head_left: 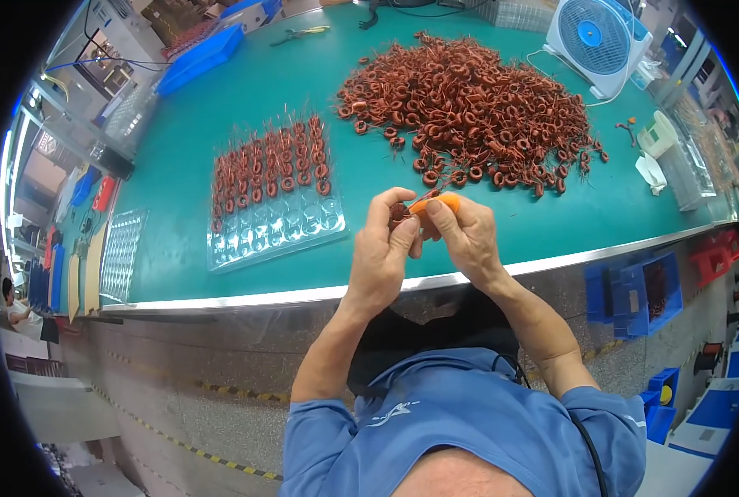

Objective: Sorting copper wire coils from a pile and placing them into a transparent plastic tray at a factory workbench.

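Observation:
Above the bench's front edge, my left hand (378,257) pinches a copper-wound ring coil (398,213) between thumb and fingers. Close against it, my right hand (471,240) is closed round an orange-handled tool (447,201); its working end is hidden by the fingers, so its kind cannot be told. To the left lies a clear plastic tray (278,236) with round pockets. Ring coils (270,161) stand in its far rows, wire ends up, and the nearer pockets show no coils. Beyond my hands spreads a large heap of loose ring coils (469,108).
The green bench top (179,273) ends in a pale front edge. A white fan (593,37) stands at the back right, a blue bin (201,60) at the back left. Pliers (301,34) lie at the back. Another clear tray (123,255) sits far left; blue crates (635,294) are below right.

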